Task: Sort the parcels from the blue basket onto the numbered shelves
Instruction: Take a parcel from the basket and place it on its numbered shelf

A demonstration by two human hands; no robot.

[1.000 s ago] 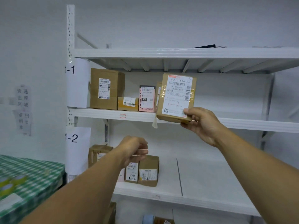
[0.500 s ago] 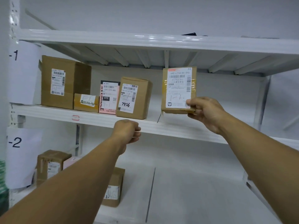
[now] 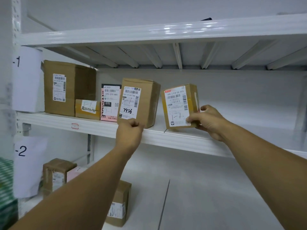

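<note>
My right hand [image 3: 206, 121] grips a small brown parcel [image 3: 178, 103] by its lower right corner. The parcel stands upright, slightly tilted, on the white shelf [image 3: 174, 138] marked 1-1, its white label facing me with "1-1" handwritten on it. My left hand [image 3: 130, 132] is curled into a fist holding nothing, at the shelf's front edge just below the brown parcel marked 7936 [image 3: 137, 102]. The blue basket is out of sight.
On the same shelf to the left stand a large brown box [image 3: 68, 87], a flat yellow-brown box [image 3: 87, 109] and a pink parcel [image 3: 109, 102]. The shelf marked 1-2 [image 3: 207, 188] below holds three parcels at its left. A green checked cloth [image 3: 6, 185] shows at the left edge.
My right hand has brought the parcel down onto the 1-1 shelf, to the right of the 7936 parcel. My left fist has risen to the shelf edge. The view has moved closer.
</note>
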